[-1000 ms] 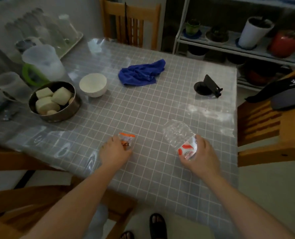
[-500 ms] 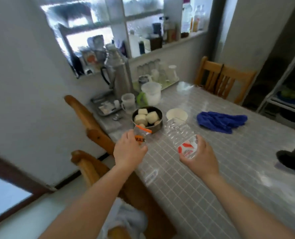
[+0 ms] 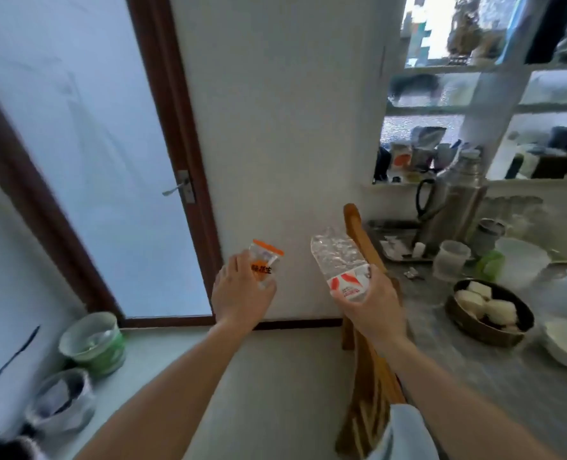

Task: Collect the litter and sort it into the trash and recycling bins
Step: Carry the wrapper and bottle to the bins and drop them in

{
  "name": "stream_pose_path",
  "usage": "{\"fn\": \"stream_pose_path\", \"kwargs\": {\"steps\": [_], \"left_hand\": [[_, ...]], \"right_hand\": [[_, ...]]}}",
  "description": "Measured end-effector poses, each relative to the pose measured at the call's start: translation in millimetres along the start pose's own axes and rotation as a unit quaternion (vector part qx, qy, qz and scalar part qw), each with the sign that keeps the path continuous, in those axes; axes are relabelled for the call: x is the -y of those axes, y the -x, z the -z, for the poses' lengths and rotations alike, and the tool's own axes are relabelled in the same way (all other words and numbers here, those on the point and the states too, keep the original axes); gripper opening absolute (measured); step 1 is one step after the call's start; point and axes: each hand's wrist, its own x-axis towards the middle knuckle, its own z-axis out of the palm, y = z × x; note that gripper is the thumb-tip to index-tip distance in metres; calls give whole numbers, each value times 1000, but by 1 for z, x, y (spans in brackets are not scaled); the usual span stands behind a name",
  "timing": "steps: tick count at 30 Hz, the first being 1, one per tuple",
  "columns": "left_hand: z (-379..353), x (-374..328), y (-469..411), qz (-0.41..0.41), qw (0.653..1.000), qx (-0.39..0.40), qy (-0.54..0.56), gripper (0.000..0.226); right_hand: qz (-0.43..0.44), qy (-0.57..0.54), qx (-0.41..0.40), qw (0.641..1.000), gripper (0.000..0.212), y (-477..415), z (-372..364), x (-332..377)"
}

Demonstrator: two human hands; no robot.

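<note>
My left hand [image 3: 240, 293] holds a small clear wrapper with orange print [image 3: 265, 260] in the air before the white wall. My right hand [image 3: 373, 302] grips a crumpled clear plastic bottle with a red and white label [image 3: 338, 260], held up beside the chair back. On the floor at the lower left stand two bins: a green bin with a clear liner [image 3: 93, 343] by the door, and a grey-lined bin [image 3: 61, 401] nearer to me. Both hands are well above and to the right of the bins.
A wooden chair [image 3: 365, 343] stands between me and the table [image 3: 507, 376], which carries a metal bowl of white pieces [image 3: 489, 310], a white bowl [image 3: 565, 341], a thermos [image 3: 454, 204] and cups. A frosted door [image 3: 86, 161] fills the left. A black cable [image 3: 7, 363] hangs at far left.
My view has swung left from the table to the door and the floor bins. Both hands lifted the wrapper and the bottle off the table and carried them leftward.
</note>
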Motion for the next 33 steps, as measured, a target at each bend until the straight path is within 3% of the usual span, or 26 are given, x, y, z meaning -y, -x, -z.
{"fn": "stream_pose_path", "kwargs": {"steps": [5,12,17,23,28,33], "left_hand": [[56,124,-31,65,997,-33,-37,66],[117,277,-54,200,976,-57,-68,71],[130,338,-69,245,962,-82,-89,62],[127,399,-111,304,938,-89,-137,68],[118,450,-160,392,900,-89,-168,68],[105,492,-207,496,852,-131,-105,71]], "right_hand": [[62,18,63,996,83,-7,-98,93],[78,-43,153,984,80,-1,-227,205],[118,-36,211,970,83,-16,-306,254],[166,-30,275,947,83,-54,-403,300],[208,-17,331,921,93,-107,-483,335],[231,4,378,897,100,-154,-551,357]]}}
